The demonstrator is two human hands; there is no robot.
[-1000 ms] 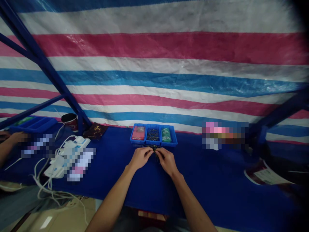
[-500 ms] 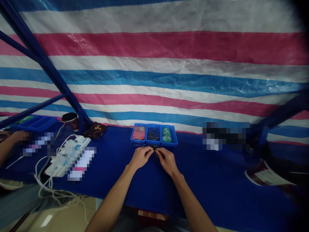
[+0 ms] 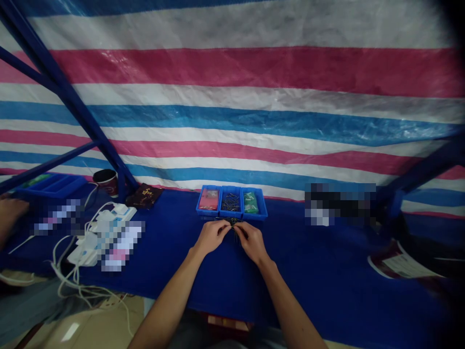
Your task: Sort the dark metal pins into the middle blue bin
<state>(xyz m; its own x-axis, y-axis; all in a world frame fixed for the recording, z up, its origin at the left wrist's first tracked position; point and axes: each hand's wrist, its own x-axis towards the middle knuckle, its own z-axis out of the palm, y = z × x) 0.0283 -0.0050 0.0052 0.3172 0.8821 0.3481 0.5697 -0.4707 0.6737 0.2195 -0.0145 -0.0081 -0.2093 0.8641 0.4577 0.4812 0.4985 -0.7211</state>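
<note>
My left hand (image 3: 213, 236) and my right hand (image 3: 251, 240) meet at the middle of the blue table, fingertips pinched close together. What they pinch is too small to make out. Thin dark metal pieces, like pins or screws, lie in a small pile (image 3: 239, 236) at and under my fingertips. Just beyond stand three joined blue bins. The left bin (image 3: 208, 213) holds a pink packet (image 3: 208, 201). More thin dark pieces (image 3: 230, 201) fill the middle bin (image 3: 231, 214). In the right bin (image 3: 263, 214) are a green packet (image 3: 249, 198) and small pale pieces.
On the left lie a white power strip (image 3: 98, 237) with tangled cables, a dark cup (image 3: 105, 182) and a brown packet (image 3: 145, 195). Another person's hand (image 3: 12, 213) is at the far left, near a blue tray (image 3: 61, 185). A striped sheet (image 3: 254, 116) hangs behind.
My hands stay in nearly the same place, with the fingertips still together. The other person's hand at the far left has drawn back toward the left edge.
</note>
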